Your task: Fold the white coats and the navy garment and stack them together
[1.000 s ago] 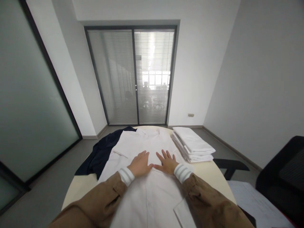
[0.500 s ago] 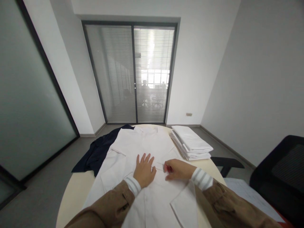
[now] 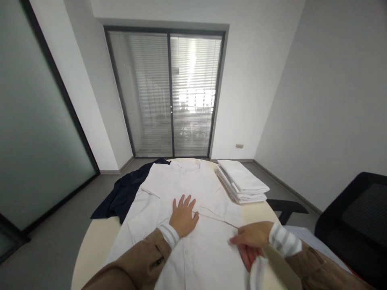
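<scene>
A white button-up garment [image 3: 181, 189] lies spread flat on a round cream table [image 3: 93, 249]. My left hand [image 3: 183, 215] rests open and flat on the garment's middle, fingers spread. My right hand [image 3: 250, 241] is closed on the garment's right edge near the table's right rim, pulling a fold of white cloth taut toward me; a crease runs from the left hand to it.
A stack of folded white garments [image 3: 242, 181] sits at the table's far right. A dark navy garment [image 3: 127, 191] drapes over the far left rim. A black chair [image 3: 353, 225] stands at right. Glass doors with blinds fill the far wall.
My right hand went from lying flat beside the left to pinching the cloth, then moved right and toward me with the garment's edge. The left hand stayed pressed on the garment.
</scene>
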`<act>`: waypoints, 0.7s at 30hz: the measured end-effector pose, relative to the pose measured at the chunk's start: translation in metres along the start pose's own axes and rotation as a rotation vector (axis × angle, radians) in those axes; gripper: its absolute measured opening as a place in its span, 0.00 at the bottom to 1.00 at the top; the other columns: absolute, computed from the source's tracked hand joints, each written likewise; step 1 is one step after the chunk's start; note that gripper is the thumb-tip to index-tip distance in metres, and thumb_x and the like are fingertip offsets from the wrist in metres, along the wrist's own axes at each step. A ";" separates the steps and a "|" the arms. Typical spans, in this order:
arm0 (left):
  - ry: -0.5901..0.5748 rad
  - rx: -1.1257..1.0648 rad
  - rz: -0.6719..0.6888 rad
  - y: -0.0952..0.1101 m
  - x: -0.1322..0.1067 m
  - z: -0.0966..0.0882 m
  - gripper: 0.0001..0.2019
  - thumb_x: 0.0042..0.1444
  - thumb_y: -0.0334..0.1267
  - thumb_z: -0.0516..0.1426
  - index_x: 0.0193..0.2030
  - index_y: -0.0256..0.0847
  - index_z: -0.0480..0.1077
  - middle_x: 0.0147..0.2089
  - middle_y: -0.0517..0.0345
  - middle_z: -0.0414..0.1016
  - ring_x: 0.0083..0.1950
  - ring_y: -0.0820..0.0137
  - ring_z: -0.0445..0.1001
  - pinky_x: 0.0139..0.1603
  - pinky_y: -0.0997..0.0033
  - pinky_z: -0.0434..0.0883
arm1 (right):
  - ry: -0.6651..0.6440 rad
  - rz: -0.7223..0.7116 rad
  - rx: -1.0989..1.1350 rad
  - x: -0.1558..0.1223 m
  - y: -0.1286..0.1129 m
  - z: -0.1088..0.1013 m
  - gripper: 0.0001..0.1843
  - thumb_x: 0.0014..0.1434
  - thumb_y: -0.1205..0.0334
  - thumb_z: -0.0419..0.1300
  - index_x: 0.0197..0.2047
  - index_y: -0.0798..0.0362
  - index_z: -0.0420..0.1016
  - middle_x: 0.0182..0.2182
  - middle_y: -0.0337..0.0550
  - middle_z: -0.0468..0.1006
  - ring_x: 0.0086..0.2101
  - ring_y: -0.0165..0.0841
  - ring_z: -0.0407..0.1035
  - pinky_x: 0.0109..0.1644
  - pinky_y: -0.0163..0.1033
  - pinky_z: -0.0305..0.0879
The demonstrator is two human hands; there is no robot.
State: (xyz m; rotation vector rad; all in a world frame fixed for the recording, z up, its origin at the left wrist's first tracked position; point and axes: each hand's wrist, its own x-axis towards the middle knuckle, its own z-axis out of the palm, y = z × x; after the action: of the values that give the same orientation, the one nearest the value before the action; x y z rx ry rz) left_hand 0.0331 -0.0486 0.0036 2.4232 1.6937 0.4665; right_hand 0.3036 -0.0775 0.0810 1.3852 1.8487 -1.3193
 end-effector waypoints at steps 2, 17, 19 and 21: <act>-0.003 -0.002 -0.001 0.000 0.000 0.000 0.29 0.64 0.50 0.48 0.71 0.48 0.60 0.75 0.50 0.53 0.76 0.49 0.44 0.72 0.34 0.40 | -0.187 0.055 0.099 -0.002 0.010 0.000 0.36 0.60 0.33 0.51 0.22 0.57 0.79 0.19 0.48 0.76 0.22 0.34 0.72 0.27 0.37 0.68; 0.053 0.068 0.039 0.001 -0.003 0.008 0.27 0.66 0.52 0.47 0.71 0.55 0.58 0.75 0.53 0.53 0.76 0.48 0.46 0.71 0.34 0.45 | 0.888 -0.537 -0.400 0.028 -0.031 -0.021 0.29 0.62 0.48 0.57 0.63 0.54 0.70 0.62 0.57 0.69 0.63 0.49 0.60 0.67 0.53 0.56; 0.045 0.063 0.053 0.001 -0.005 0.009 0.28 0.67 0.53 0.46 0.72 0.54 0.57 0.76 0.52 0.52 0.76 0.48 0.44 0.71 0.34 0.45 | 0.863 -0.481 -0.447 0.041 -0.034 -0.021 0.40 0.62 0.43 0.57 0.72 0.51 0.57 0.72 0.54 0.51 0.71 0.52 0.40 0.72 0.58 0.42; 0.035 0.056 0.060 0.002 -0.007 0.009 0.29 0.67 0.53 0.45 0.72 0.51 0.56 0.76 0.51 0.51 0.77 0.48 0.43 0.71 0.33 0.44 | 0.787 -0.355 -0.416 0.052 -0.033 -0.018 0.49 0.59 0.35 0.57 0.75 0.47 0.46 0.75 0.51 0.39 0.71 0.56 0.29 0.71 0.66 0.34</act>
State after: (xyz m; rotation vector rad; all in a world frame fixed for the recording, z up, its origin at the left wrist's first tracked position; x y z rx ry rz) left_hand 0.0357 -0.0551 -0.0053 2.5263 1.6740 0.4786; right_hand 0.2570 -0.0388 0.0597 1.4946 2.7836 -0.4520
